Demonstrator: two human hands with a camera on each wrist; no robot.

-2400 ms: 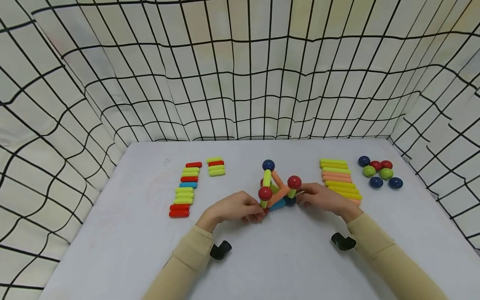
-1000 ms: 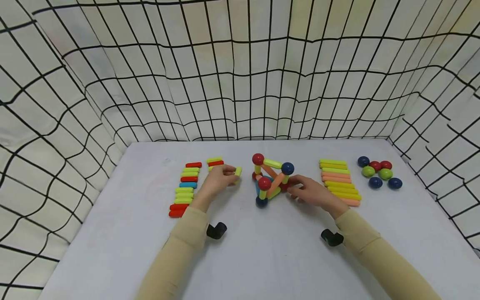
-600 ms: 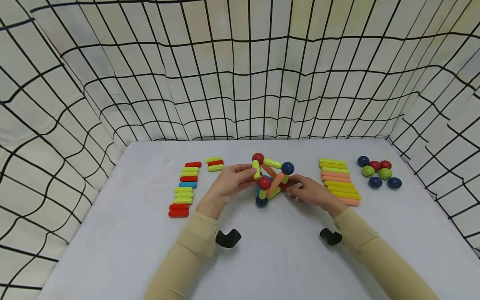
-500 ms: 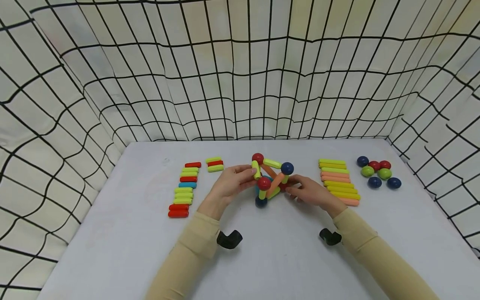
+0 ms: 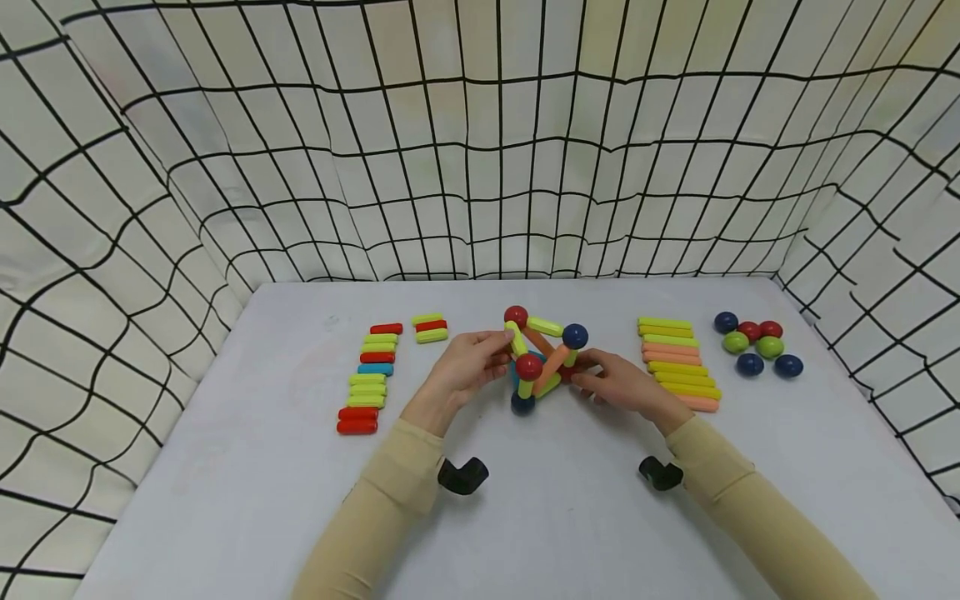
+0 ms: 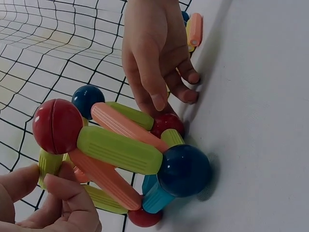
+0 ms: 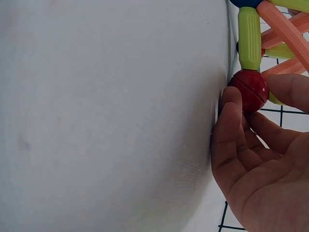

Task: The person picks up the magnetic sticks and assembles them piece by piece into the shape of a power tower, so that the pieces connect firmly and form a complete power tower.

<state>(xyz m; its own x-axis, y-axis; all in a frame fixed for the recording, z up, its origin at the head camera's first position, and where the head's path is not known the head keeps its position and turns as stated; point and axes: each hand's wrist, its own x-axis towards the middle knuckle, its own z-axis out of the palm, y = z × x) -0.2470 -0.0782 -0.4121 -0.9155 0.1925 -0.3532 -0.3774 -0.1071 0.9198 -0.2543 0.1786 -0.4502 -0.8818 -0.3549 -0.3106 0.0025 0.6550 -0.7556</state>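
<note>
A frame of magnetic sticks and balls stands on the table, with a blue ball [image 5: 575, 337] and two red balls on top. My left hand [image 5: 465, 365] pinches a short lime-green stick [image 5: 517, 340] between thumb and fingers. One end of the stick is at the near red top ball [image 5: 528, 367], the other close to the far red top ball [image 5: 516, 317]. At the frame's right foot, my right hand [image 5: 621, 387] holds a red base ball [image 7: 248, 91] between thumb and fingertips. Salmon sticks [image 6: 104, 176] cross the frame's sides.
Short red, green and blue sticks [image 5: 377, 370] lie in a column at left, beside a smaller stack [image 5: 431, 337]. Longer yellow and salmon sticks [image 5: 681, 372] line up at right. Several loose balls [image 5: 750, 365] sit farther right. A black-lined net [image 5: 480, 167] surrounds the table.
The frame has been turned. My left hand took a green stick from the small stack and brought it right onto the frame's top, where it now slants between the red balls. My right hand stays at the base.
</note>
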